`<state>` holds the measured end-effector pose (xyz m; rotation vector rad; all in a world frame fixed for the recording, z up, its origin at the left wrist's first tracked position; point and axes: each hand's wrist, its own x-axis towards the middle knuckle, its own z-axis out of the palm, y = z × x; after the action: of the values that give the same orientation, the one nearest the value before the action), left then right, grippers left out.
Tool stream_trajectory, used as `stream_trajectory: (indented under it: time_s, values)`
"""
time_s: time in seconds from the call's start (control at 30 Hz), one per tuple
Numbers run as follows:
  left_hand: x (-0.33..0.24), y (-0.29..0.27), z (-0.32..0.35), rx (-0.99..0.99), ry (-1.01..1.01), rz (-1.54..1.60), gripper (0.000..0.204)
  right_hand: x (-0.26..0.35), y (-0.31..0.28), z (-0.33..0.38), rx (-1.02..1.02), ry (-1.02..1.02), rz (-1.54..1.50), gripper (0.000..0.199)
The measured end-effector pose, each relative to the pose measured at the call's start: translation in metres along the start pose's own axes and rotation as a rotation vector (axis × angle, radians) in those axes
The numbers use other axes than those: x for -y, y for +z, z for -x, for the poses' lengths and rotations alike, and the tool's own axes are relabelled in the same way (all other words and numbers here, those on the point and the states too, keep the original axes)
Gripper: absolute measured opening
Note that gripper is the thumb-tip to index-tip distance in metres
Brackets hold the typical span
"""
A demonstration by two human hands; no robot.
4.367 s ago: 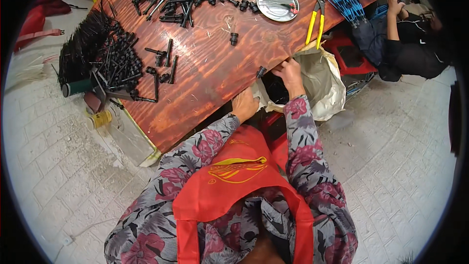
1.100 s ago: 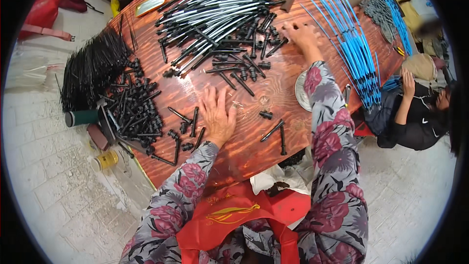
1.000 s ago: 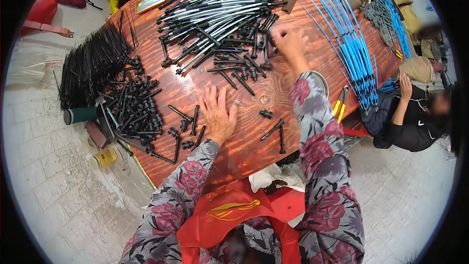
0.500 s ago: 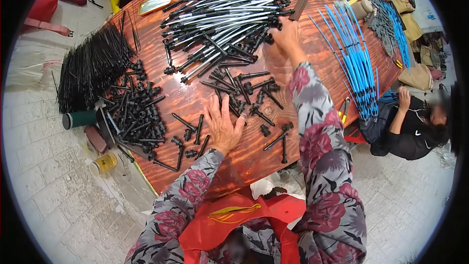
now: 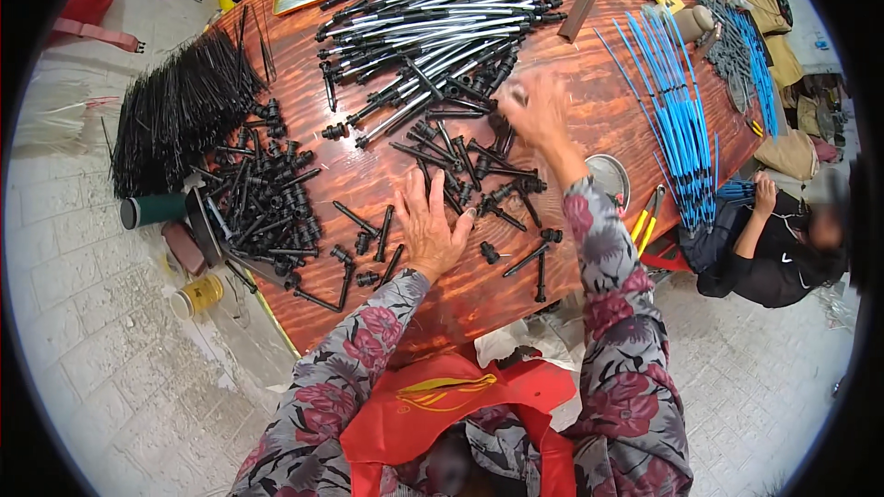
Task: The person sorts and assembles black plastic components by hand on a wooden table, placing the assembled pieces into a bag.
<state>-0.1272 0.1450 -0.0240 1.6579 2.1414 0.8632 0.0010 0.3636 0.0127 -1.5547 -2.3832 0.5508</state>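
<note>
My left hand [image 5: 431,232] lies on the reddish wooden table [image 5: 442,313] with its fingers spread. Its fingertips touch the near edge of a loose scatter of black plastic fittings with pointed stems [image 5: 460,156]. Farther right, my right hand [image 5: 543,118] is smeared by motion at the right side of that scatter. Whether its fingers hold a fitting cannot be made out. Just beyond both hands lies a big heap of silver tubes with black ends [image 5: 451,23]. A few single fittings [image 5: 539,276] rest near the table's front edge.
At the left are a dense pile of black fittings [image 5: 267,207] and a bundle of thin black rods [image 5: 184,110]. Blue rods [image 5: 681,129], yellow-handled pliers [image 5: 648,221], a round metal dish [image 5: 610,175] and a brown bar [image 5: 581,9] lie right. Another person [image 5: 773,239] sits there.
My right hand has drawn back from the right edge of the silver tubes toward the loose fittings, which now reach farther right. My left hand stays spread on the table. The view has shifted slightly.
</note>
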Motion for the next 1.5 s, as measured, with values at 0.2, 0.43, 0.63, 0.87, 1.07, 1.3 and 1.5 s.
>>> stream_trajectory:
  time_s: [0.2,0.43,0.63,0.87,1.07,1.3,1.5]
  values:
    - [-0.005,0.005,0.000,0.004,0.001,0.009,0.081,0.010,0.028,-0.048,-0.340,0.003,0.013,0.047]
    - [0.002,0.000,0.002,-0.013,-0.015,0.007,0.081,0.012,0.050,0.001,-0.342,-0.022,-0.091,0.045]
    - [-0.001,0.001,-0.001,-0.006,-0.023,0.015,0.080,0.016,0.026,0.041,-0.243,-0.037,-0.136,0.044]
    - [-0.006,0.000,-0.002,0.004,-0.008,0.000,0.078,0.014,0.025,-0.009,-0.302,-0.273,0.236,0.037]
    - [-0.006,-0.002,0.000,0.021,-0.025,0.007,0.076,0.002,0.021,-0.033,-0.028,-0.344,0.272,0.033]
    - [-0.003,-0.003,0.001,0.014,-0.037,0.028,0.074,0.003,0.005,-0.035,0.073,-0.411,0.206,0.030]
    - [-0.002,0.000,0.000,0.027,-0.030,0.013,0.074,0.000,-0.051,-0.085,-0.072,-0.568,0.081,0.025]
